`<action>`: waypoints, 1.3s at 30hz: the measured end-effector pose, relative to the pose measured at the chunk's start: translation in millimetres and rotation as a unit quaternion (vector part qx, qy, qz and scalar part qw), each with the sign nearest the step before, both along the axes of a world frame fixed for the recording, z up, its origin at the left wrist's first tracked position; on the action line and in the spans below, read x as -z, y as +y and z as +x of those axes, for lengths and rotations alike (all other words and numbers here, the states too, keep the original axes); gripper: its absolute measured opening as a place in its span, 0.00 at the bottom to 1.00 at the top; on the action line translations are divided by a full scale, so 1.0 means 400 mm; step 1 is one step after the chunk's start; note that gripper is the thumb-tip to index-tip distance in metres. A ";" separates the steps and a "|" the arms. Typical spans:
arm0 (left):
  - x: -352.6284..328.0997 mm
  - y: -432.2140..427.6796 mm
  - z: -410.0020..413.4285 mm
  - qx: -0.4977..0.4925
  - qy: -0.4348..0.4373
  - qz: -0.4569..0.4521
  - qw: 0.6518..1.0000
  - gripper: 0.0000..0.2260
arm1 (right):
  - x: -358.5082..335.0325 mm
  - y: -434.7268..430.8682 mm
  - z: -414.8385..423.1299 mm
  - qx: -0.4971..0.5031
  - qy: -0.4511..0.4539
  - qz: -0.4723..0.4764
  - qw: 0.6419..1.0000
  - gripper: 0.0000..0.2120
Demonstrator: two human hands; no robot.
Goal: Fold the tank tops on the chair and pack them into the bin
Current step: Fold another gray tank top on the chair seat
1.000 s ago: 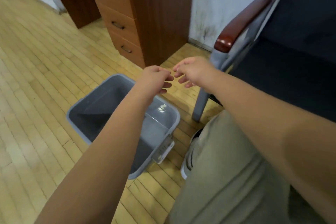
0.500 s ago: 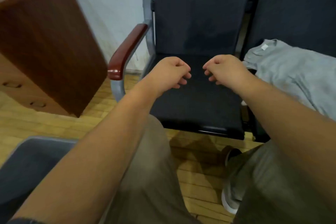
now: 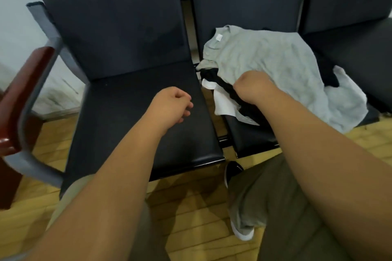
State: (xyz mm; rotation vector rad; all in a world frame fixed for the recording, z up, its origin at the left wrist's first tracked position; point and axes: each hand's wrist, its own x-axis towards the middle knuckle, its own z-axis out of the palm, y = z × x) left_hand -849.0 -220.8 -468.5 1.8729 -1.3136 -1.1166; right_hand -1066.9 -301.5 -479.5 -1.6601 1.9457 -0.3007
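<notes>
Fingers of the left hand hang loosely curled, holding nothing, over the chair seat. The right hand is on the tank tops heaped on the adjoining seat; its fingers are hidden, so the grip cannot be told. Judged step: picking up. Next move: separate one top from the heap.

A waiting room — linked black seats, wood floor.

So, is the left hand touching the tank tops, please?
No, the left hand is over the left seat, apart from the tank tops on the next one.
</notes>
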 end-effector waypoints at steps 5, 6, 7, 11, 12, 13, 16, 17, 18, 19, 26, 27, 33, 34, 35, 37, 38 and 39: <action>0.021 -0.061 -0.067 0.024 -0.006 -0.010 1.000 0.07 | 0.021 -0.047 -0.066 0.036 0.136 0.022 0.990 0.21; 0.023 -0.069 -0.083 0.036 -0.008 -0.015 0.999 0.07 | 0.023 -0.054 -0.085 0.044 0.140 0.037 0.989 0.22; 0.026 -0.078 -0.098 0.045 -0.012 -0.021 0.999 0.06 | 0.027 -0.063 -0.106 0.046 0.149 0.050 0.986 0.24; 0.045 -0.098 -0.145 0.055 0.009 -0.023 0.998 0.06 | 0.044 -0.073 -0.193 0.061 0.092 0.073 0.991 0.22; 0.050 -0.099 -0.153 0.056 0.016 -0.019 0.998 0.06 | 0.031 -0.057 -0.197 0.060 0.070 0.066 0.994 0.19; 0.055 -0.100 -0.159 0.056 0.022 -0.015 0.998 0.06 | 0.020 -0.044 -0.201 0.058 0.058 0.057 0.995 0.17; 0.061 -0.097 -0.171 0.038 0.050 0.002 0.998 0.07 | 0.018 -0.048 -0.210 0.077 0.030 0.003 0.997 0.14; 0.062 -0.095 -0.172 0.034 0.057 0.005 0.998 0.07 | 0.018 -0.048 -0.209 0.079 0.012 -0.013 0.997 0.13; 0.062 -0.092 -0.173 0.032 0.062 0.006 0.998 0.07 | 0.015 -0.046 -0.206 0.081 -0.011 -0.025 0.996 0.13; 0.062 -0.089 -0.173 0.032 0.066 0.005 0.997 0.07 | 0.012 -0.044 -0.202 0.081 -0.040 -0.031 0.995 0.13; 0.054 -0.051 -0.187 0.090 0.105 0.031 0.990 0.14 | -0.051 0.028 -0.132 0.020 -0.369 -0.043 0.928 0.09; 0.053 -0.044 -0.187 0.116 0.104 0.045 0.987 0.18 | -0.063 0.038 -0.117 0.006 -0.409 -0.036 0.912 0.09; 0.021 -0.014 -0.161 0.097 0.149 0.015 0.984 0.11 | -0.110 0.085 -0.037 -0.055 -0.544 -0.014 0.837 0.12; 0.009 -0.010 -0.148 0.083 0.151 0.003 0.985 0.10 | -0.114 0.089 -0.028 -0.057 -0.553 -0.013 0.831 0.13; -0.003 -0.003 -0.134 0.077 0.166 -0.005 0.983 0.10 | -0.119 0.092 -0.021 -0.061 -0.552 -0.015 0.832 0.16; -0.029 0.015 -0.103 0.060 0.212 -0.009 0.975 0.11 | -0.125 0.099 -0.006 -0.068 -0.511 -0.032 0.856 0.20; -0.042 0.026 -0.087 0.042 0.233 -0.008 0.971 0.12 | -0.125 0.103 0.002 -0.074 -0.474 -0.045 0.876 0.20; -0.054 0.036 -0.071 0.021 0.254 -0.008 0.967 0.12 | -0.122 0.109 0.010 -0.081 -0.437 -0.055 0.894 0.20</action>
